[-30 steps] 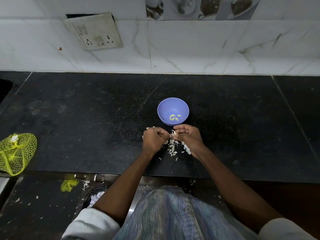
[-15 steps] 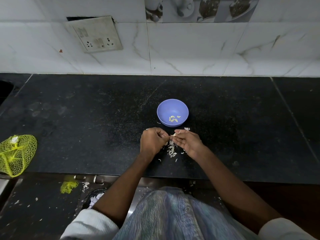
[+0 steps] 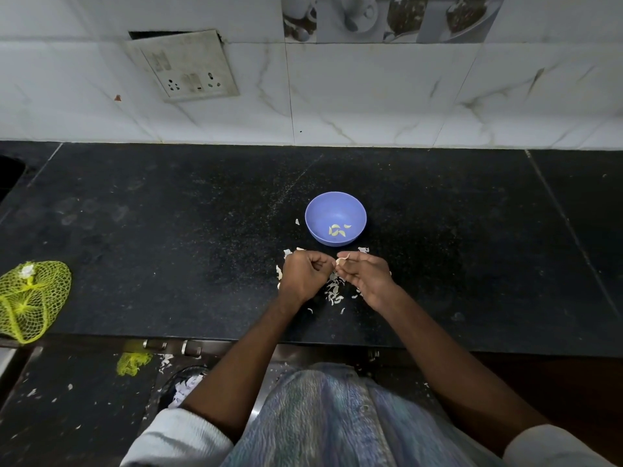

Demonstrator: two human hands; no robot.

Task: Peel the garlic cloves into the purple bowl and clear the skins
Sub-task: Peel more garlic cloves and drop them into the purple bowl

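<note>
The purple bowl point(image 3: 335, 218) stands on the black counter and holds a few peeled garlic cloves point(image 3: 337, 230). Just in front of it are both my hands. My right hand point(image 3: 365, 276) pinches a pale garlic clove point(image 3: 340, 261) between thumb and fingertips. My left hand point(image 3: 303, 274) sits a small gap to its left with fingers curled; what it holds, if anything, is hidden. White garlic skins point(image 3: 333, 289) lie scattered on the counter between and under my hands.
A yellow mesh bag point(image 3: 28, 298) lies at the counter's point(image 3: 168, 247) left front edge. Tiled wall with a socket plate point(image 3: 185, 65) runs behind. More skins and a yellow mesh scrap point(image 3: 133, 362) lie on the floor below the counter edge.
My hands have drawn slightly apart; the clove now stays in my right fingertips alone. The view has shifted a little.
</note>
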